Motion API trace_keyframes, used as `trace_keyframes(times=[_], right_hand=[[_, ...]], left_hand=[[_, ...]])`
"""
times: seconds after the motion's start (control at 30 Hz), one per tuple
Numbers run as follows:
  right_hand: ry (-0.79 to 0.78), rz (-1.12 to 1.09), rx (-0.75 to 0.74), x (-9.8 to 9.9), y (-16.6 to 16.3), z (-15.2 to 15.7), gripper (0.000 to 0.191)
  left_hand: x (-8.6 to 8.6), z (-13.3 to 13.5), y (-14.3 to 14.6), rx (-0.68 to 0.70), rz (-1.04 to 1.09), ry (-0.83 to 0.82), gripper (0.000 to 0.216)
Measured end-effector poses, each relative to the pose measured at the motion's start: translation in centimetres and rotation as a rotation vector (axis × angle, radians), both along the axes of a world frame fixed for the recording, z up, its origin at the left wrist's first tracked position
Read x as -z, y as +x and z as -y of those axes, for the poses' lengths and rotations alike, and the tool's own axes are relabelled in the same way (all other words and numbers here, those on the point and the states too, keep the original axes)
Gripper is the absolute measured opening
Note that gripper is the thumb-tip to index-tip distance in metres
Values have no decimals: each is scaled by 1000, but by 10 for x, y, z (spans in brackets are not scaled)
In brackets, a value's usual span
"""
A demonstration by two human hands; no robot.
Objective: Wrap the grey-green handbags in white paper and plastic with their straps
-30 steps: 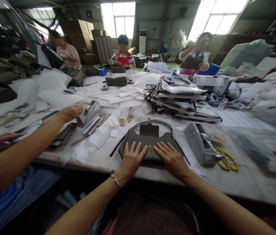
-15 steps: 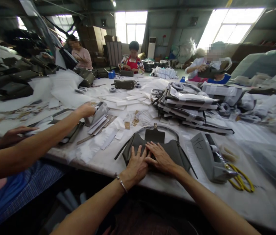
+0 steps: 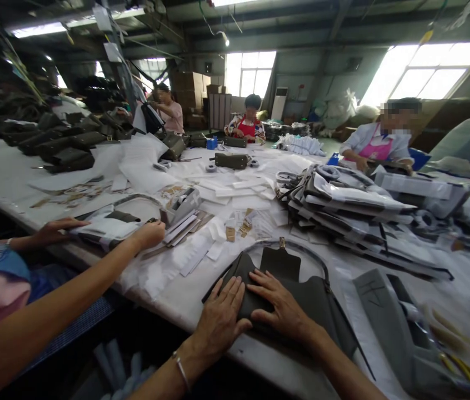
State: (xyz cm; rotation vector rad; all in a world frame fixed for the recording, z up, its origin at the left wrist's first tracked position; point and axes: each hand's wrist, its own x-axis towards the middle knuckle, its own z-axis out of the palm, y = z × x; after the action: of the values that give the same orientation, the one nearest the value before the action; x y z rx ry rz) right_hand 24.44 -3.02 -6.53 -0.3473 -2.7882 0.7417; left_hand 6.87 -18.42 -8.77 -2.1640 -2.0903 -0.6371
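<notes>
Left hand (image 3: 220, 311) open and palm down, I am laying its straight, nearly closed-up fingers on a dark olive handbag (image 3: 322, 305) in the head camera view, the only view. Right hand (image 3: 279, 305) is lying beside it on the same bag, also open, its fingers more spread; neither hand is gripping anything, and the two thumbs are pointing toward each other, nearly meeting. A silver bracelet (image 3: 181, 371) is circling my left wrist.

The bag is lying directly in front of me, near the front edge of a long pale table (image 3: 172, 303). Its flap (image 3: 280, 265) is pointing away from me, with a gold-coloured clasp (image 3: 281, 243) beyond it, and its handle (image 3: 313, 255) is arching around both.

To the right, a grey tape dispenser (image 3: 379, 316) is standing near the bag, with something yellow blurring beside it. Behind the bag, small brown cards (image 3: 230, 233) are lying to the left and a stack of wrapped bags (image 3: 343, 205) is rising to the right.

On my left, a co-worker's hand (image 3: 149, 234) is reaching toward another dispenser (image 3: 184, 204). Three people are working across the table.
</notes>
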Motion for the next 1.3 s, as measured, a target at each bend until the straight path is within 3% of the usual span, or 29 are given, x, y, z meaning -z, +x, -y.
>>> trace_keyframes(times=[0.1, 0.17, 0.27, 0.33, 0.5, 0.67, 0.8, 0.93, 1.1, 1.3], right_hand=[[-37, 24, -7, -2, -2, -3, 62], [-49, 34, -8, -2, -2, -5, 67], [-52, 43, -5, 0, -1, -7, 71], [-46, 26, -3, 3, -1, -8, 72], [36, -73, 13, 16, 0, -12, 70], [181, -208, -14, 31, 1, -22, 68], [231, -249, 0, 37, 0, -28, 67], [272, -267, 0, 39, -2, -32, 64], [304, -296, 2, 44, -3, -35, 56], [275, -281, 9, 39, -3, -32, 53]], left_hand=[[-26, -14, -12, 19, 121, -53, 36], [-50, -33, -24, 8, 210, -107, 29], [-81, -79, -45, -74, 160, -103, 25], [-91, -120, -60, -150, 32, -80, 25], [-87, -224, -95, -233, -58, -71, 32], [-68, -287, -130, -221, -96, -168, 30], [-56, -310, -158, -180, -91, -315, 31], [-60, -325, -185, -138, -51, -395, 29], [-78, -338, -207, -65, 55, -459, 29], [-113, -333, -208, -74, 323, -410, 31]])
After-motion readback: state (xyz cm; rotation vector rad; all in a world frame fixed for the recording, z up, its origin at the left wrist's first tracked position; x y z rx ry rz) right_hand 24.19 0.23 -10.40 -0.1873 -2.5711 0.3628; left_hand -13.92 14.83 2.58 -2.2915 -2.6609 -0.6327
